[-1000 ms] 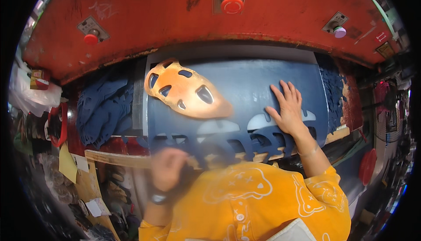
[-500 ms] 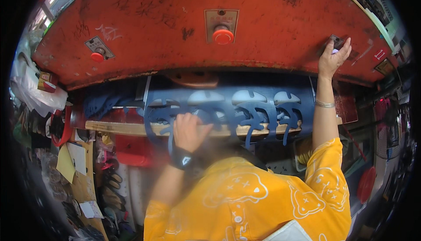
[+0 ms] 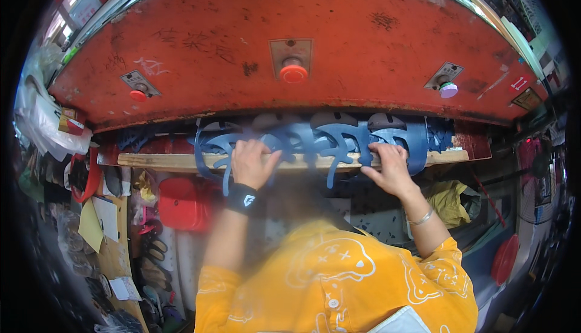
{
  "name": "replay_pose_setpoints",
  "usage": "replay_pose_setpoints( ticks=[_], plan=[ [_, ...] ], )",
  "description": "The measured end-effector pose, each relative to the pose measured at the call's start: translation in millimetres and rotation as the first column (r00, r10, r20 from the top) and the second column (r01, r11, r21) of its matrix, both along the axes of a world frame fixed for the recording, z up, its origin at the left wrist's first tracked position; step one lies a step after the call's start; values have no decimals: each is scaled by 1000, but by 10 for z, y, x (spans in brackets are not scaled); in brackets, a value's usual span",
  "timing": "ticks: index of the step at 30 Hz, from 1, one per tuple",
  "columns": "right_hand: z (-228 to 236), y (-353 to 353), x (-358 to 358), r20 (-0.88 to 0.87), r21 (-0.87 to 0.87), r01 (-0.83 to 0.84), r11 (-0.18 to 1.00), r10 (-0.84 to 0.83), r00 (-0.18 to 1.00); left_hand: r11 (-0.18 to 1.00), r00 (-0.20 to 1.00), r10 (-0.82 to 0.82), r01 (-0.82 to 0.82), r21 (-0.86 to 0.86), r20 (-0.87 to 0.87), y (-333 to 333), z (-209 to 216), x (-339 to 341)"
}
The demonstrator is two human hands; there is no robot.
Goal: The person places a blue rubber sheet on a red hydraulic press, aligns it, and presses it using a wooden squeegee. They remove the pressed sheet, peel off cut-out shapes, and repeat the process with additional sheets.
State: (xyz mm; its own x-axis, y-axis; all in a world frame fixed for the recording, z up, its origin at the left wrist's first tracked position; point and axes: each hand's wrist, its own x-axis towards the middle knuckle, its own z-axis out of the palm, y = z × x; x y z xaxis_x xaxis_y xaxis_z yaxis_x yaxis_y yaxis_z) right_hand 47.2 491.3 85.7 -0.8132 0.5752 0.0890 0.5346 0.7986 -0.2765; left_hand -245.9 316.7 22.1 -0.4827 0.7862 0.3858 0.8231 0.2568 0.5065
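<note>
A blue sheet [image 3: 298, 132] with curved cut-out openings lies across a wooden board [image 3: 160, 161], partly under the front of a large orange-red machine [image 3: 200, 36]. Loose strips of the sheet hang over the board's near edge. My left hand [image 3: 251, 164] is on the sheet's left part, fingers bent over it and thumb spread to the side. At its right end, my right hand [image 3: 393, 169] grips the near edge, with fingers on top and thumb lower down. The far part of the sheet is hidden under the machine.
On the machine's front are two red push buttons, one central [image 3: 294, 74] and one left [image 3: 138, 95], and a purple-white one [image 3: 448, 90] at right. A red stool [image 3: 183, 204] stands below the board. Plastic bags [image 3: 53, 133] hang at the left. Yellow wrapping [image 3: 451, 204] lies low right.
My right hand has left the button at the machine's right and come down onto the blue sheet's right end. My left hand stays on the sheet's left part. The head view has shifted slightly.
</note>
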Motion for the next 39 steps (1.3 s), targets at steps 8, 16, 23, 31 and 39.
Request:
replay_pose_setpoints(
  ticks=[8, 16, 23, 31, 39],
  plan=[
    [70, -115, -82, 18, 56, 68, 996, -69, 997, 999, 1000, 19, -19, 37, -4, 3, -18, 36],
    [45, -273, -2, 109, -57, 100, 993, -94, 990, 1000, 999, 23, -23, -8, 42, -170, -130, 179],
    [720, -205, -182, 442, -378, 127, 917, 59, 895, 989, 991, -41, 58, -136, 127, -793, 113, 496],
    [62, -1031, -1605, -53, -113, -387, 915, 383, 922, 840, 798, 85, -379, 388, 596, -1035, 334, -20],
    [-125, -1708, -1879, -99, -102, -413, 905, 403, 910, 865, 774, -56, -278, 418, 631, -1320, -53, 232]
  ],
)
